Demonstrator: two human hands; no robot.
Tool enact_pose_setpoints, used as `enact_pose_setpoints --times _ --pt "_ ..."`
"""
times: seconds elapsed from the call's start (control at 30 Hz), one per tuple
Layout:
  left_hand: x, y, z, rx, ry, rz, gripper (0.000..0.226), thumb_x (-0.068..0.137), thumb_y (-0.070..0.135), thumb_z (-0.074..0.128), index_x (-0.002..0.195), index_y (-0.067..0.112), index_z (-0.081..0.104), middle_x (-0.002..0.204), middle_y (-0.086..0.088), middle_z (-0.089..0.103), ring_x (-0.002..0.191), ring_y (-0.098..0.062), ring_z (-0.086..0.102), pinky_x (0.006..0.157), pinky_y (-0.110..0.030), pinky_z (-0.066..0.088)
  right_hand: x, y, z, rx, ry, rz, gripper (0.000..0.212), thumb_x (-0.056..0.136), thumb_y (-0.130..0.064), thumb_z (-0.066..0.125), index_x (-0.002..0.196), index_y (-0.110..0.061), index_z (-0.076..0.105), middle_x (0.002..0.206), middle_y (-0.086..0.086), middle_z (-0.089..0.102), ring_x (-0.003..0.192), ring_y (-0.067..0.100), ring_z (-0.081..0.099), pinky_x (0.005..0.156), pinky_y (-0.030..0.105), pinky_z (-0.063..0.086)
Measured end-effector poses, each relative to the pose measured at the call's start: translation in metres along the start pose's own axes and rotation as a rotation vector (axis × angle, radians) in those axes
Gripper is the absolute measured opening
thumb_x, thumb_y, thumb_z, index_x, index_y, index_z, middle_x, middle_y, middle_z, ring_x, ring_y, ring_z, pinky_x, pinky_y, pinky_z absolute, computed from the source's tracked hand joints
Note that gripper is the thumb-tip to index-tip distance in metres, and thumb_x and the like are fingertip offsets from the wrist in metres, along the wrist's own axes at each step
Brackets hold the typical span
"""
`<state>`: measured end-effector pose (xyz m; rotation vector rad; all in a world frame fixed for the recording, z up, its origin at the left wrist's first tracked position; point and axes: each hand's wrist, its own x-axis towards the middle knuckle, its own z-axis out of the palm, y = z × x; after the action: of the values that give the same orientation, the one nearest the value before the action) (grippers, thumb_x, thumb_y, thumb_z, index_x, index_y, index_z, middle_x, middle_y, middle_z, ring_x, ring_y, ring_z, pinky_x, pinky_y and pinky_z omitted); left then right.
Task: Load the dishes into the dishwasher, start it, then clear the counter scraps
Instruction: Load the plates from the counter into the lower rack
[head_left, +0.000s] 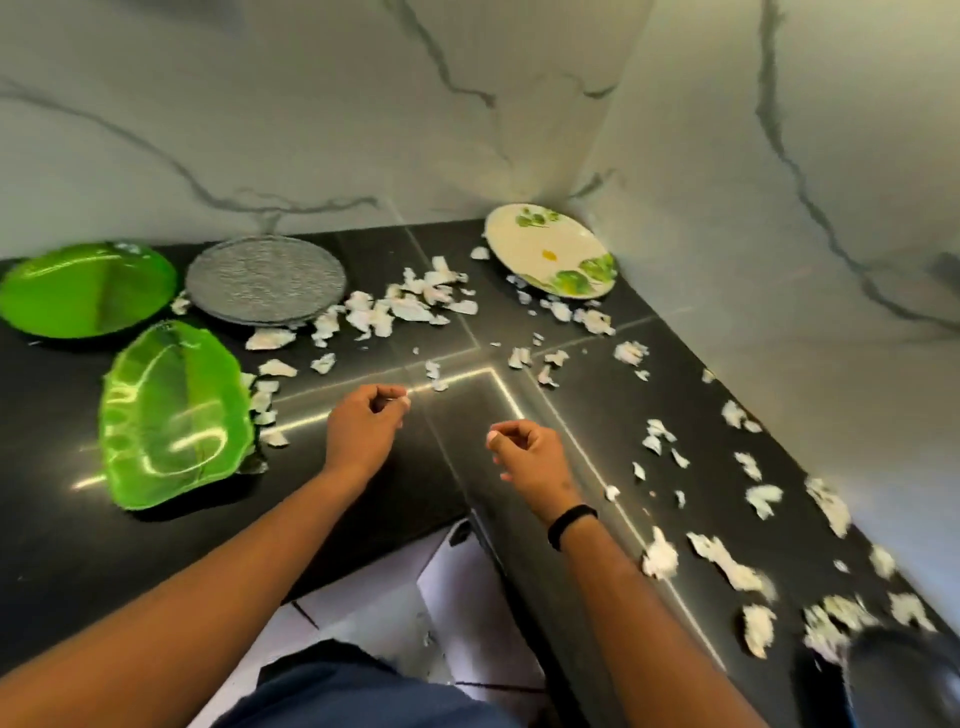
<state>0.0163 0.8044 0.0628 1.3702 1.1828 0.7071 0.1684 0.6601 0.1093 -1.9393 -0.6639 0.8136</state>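
Over the inner corner of the black tabletop (156, 545) the left hand (363, 423) hovers with its fingers curled, thumb and forefinger pinching a small white scrap (403, 400), while the right hand (527, 457), a black band (571, 525) on its wrist, hangs beside it with fingers loosely curled; whether it holds anything I cannot tell. Around them white scraps (410, 306) litter the tabletop, thickest toward the back and down the right side. Four dishes lie there: a leaf-shaped green dish (174, 415) nearest on the left, a round green plate (88, 291) and a grey textured plate (266, 279) behind it, and a cream floral plate (550, 249) in the far corner against the marble wall (727, 156).
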Motion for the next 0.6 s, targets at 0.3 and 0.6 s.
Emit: enact_pose_setpoints --times 0.3,0.6 --pt "0.068 0.017 -0.066 -0.309 0.338 -0.247 0.02 0.093 0.007 0.059 0.074 0.012 0.063 0.072 -0.01 0.065 0.043 -0.01 0.056 0.039 -0.018 0.042 0.051 -0.029 0.068 -0.967 -0.458 -0.236 0.053 0.097 -0.039 0.058 0.137 -0.006 0.052 0.147 0.016 0.047 0.134 0.034 0.044 0.113 0.04 0.036" --pt "0.151 0.02 -0.081 -0.521 0.486 -0.476 0.03 0.103 0.022 0.056 0.078 0.006 0.053 0.052 -0.006 0.061 0.026 -0.003 0.047 0.031 -0.015 0.038 0.052 -0.019 0.074 -1.361 -0.515 -0.319 0.062 0.107 -0.03 0.04 0.154 0.003 0.019 0.163 0.023 0.011 0.15 0.041 0.014 0.123 0.044 0.015"
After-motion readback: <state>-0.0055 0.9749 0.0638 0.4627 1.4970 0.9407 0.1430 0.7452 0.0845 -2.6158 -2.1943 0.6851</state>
